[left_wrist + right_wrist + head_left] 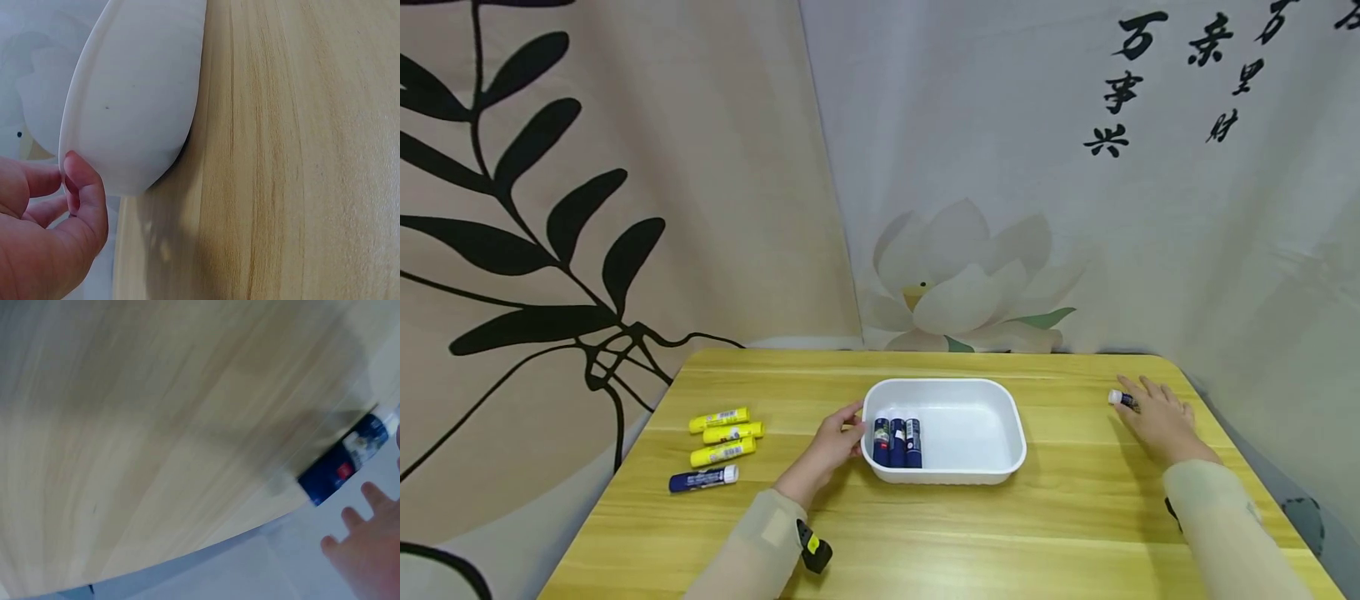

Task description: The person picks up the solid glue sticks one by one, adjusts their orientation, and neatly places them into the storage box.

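My left hand (835,442) pinches the left rim of a white plastic tub (940,477). In the left wrist view its thumb lies against the outside of the tub wall (137,81). Three dark blue glue sticks (897,443) stand side by side at the tub's left end. Over at the right edge of the table, my right hand (1161,421) reaches over a blue glue stick (1123,399) with a white cap. Its fingers are spread and fairly straight beside that glue stick (344,459) in the right wrist view, which is blurred.
Several glue sticks lie on the wooden table (1037,533) at the left: three yellow ones (722,452) and a blue one with a white cap (703,479) in front of them. A printed curtain (737,167) hangs behind the table's far edge.
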### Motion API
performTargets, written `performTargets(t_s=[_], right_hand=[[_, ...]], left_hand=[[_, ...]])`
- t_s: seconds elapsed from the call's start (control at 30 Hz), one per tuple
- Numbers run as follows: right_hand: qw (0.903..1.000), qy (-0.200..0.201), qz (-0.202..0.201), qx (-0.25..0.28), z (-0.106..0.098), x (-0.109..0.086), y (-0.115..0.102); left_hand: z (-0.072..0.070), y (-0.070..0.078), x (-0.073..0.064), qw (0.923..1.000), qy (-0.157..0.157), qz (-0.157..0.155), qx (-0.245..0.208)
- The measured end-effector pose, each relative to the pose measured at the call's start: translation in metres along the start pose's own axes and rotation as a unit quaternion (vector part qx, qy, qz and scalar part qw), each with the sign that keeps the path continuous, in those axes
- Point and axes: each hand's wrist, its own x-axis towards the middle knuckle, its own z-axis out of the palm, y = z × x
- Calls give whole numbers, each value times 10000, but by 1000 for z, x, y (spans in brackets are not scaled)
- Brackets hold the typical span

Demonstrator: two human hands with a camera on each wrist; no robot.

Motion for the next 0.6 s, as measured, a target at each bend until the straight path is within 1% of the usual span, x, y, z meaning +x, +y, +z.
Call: performTargets(t_s=[0.07, 0.17, 0.33, 0.43, 0.6], right_hand=[[9998, -101, -62, -126, -2, 1, 7], [9992, -167, -175, -317, -3, 1, 9], [9975, -82, -278, -651, -2, 2, 8], [9981, -73, -218, -576, 1, 3, 9], [9996, -55, -100, -267, 7, 7, 14]], left_hand=[[0, 0, -1, 10000, 4, 20, -56], [0, 1, -1, 10000, 18, 69, -53], [0, 2, -1, 10000, 24, 9, 0], [0, 1, -1, 10000, 19, 1, 5], [1, 0, 0, 10000, 9, 27, 2]])
